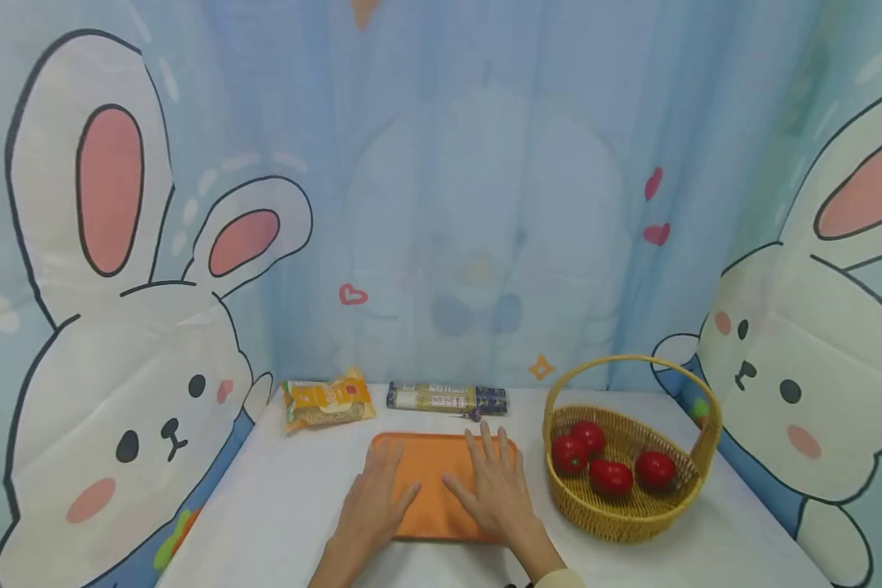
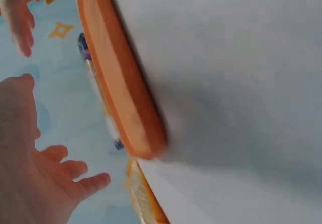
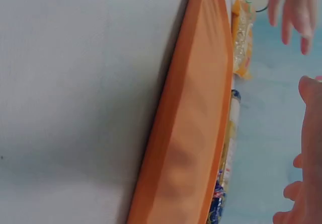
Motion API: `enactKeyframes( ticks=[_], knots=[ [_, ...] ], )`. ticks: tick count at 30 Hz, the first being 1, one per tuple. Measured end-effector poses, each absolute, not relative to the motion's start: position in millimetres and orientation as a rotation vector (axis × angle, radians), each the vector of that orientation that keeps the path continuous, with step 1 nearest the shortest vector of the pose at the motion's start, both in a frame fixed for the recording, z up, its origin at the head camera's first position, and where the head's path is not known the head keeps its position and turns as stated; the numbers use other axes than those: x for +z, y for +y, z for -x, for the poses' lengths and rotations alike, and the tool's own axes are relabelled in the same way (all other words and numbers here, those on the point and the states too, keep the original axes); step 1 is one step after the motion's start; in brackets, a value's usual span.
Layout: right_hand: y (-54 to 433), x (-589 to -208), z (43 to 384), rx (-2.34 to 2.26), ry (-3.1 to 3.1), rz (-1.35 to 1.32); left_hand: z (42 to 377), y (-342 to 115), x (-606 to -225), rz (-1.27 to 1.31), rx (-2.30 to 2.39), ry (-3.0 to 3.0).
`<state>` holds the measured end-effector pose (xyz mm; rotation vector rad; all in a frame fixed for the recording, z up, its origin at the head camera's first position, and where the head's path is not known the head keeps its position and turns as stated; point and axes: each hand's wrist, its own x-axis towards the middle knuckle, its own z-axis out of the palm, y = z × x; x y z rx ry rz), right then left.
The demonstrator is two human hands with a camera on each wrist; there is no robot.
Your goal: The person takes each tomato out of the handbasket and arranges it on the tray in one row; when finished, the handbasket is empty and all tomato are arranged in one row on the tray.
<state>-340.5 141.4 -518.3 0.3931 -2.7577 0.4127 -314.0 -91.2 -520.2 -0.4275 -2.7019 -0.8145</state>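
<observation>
An orange rectangular tray (image 1: 435, 490) lies on the white table between and beneath my two hands. My left hand (image 1: 371, 500) is over the tray's left side with fingers spread, and my right hand (image 1: 494, 488) is over its right side in the same way. In the left wrist view, the left hand (image 2: 45, 178) hovers above the level of the tray (image 2: 118, 78), holding nothing. From the right wrist, the right hand (image 3: 307, 158) shows raised over the tray (image 3: 191, 113), its fingers extended and holding nothing.
A wicker basket (image 1: 610, 523) with a tall handle stands at right, holding several red round fruits (image 1: 656, 471). Behind the tray lie a yellow bag (image 1: 329, 402) of dry food and a dark blue and gold long packet (image 1: 447, 398). A rabbit-print curtain (image 1: 441, 204) hangs behind.
</observation>
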Motion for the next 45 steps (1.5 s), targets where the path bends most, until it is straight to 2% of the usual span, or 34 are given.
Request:
enactKeyframes(
  ticks=[13,25,33,38,45],
  knots=[
    [149.4,-490.1,327.2,0.487,-2.629,-0.516,308.9,-147.8,-552.5,0.324,-0.817,-3.007],
    [179.7,-454.8,300.1,0.452,-2.587,-0.525,310.4,-153.5,-561.5,0.404,-0.898,-3.094],
    [219.7,-437.9,289.5,0.453,-2.511,-0.494,312.1,-155.9,-561.3,0.413,-0.881,-3.092],
    [254.9,-428.6,294.9,0.682,-2.493,-0.391,312.5,-158.2,-564.0,0.395,-0.905,-3.105],
    [305.9,-431.9,329.2,0.797,-2.565,-0.317,314.1,-157.6,-565.4,0.381,-0.934,-3.116]
  ],
)
